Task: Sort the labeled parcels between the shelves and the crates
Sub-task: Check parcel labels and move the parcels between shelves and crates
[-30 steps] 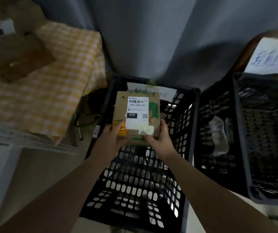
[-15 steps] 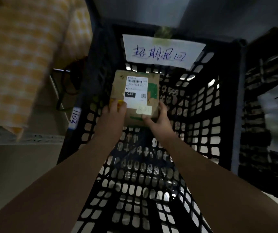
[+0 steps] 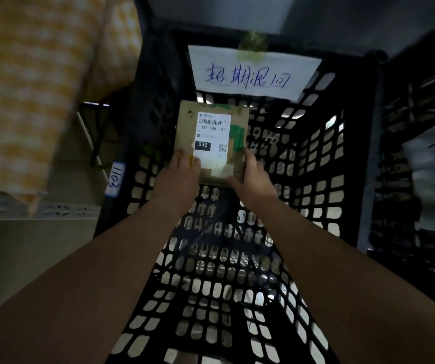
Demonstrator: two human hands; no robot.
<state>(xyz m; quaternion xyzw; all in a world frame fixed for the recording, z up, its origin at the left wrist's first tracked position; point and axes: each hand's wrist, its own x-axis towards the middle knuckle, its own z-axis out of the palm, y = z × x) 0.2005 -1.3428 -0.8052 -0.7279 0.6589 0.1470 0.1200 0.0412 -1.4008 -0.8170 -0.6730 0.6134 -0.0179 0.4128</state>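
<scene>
A small brown cardboard parcel [image 3: 212, 139] with a white shipping label marked 032 is held inside a black lattice crate [image 3: 313, 179]. My left hand [image 3: 178, 177] grips its near left corner. My right hand [image 3: 253, 179] grips its near right corner. The parcel sits low in the crate, near the far wall; whether it touches the bottom I cannot tell. A white handwritten paper sign [image 3: 253, 73] is taped to the crate's far wall above the parcel.
A second black crate [image 3: 405, 185] with a white paper [image 3: 434, 174] stands to the right. A yellow checked cloth [image 3: 32, 85] covers a surface on the left. A small tag reading 1103 [image 3: 115, 179] hangs by the crate's left wall.
Both hands have carried the parcel down from above the crate's rim into the crate. My head has leaned in, so the crate and its sign fill the view.
</scene>
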